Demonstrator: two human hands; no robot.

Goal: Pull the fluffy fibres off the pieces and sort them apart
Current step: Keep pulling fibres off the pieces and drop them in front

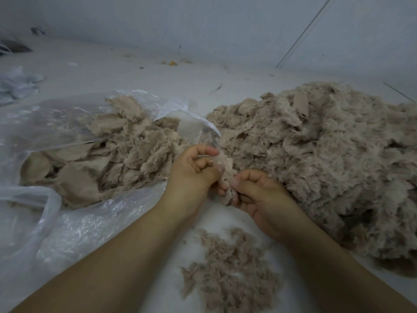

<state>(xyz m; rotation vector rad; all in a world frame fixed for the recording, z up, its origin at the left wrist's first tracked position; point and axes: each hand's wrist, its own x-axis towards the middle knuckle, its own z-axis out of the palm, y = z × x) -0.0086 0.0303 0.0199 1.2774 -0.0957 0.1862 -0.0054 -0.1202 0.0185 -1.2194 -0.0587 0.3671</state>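
Observation:
One beige fluffy piece (226, 168) is held between both hands at the middle of the view. My left hand (191, 175) grips its upper part with curled fingers. My right hand (259, 195) pinches its lower part just below. A big heap of fluffy pieces (327, 159) lies to the right. A small pile of loose pulled fibres (228, 269) lies on the white floor between my forearms. On the left, a stack of flatter beige pieces (108, 159) rests on a clear plastic bag (67, 224).
The white floor (158, 73) runs back to a pale wall (203, 23). Crumpled pale plastic (18, 84) lies far left, with dark items (13, 48) behind it. Small yellow scraps (172, 62) sit by the wall. A thin line (302, 35) crosses the wall at right.

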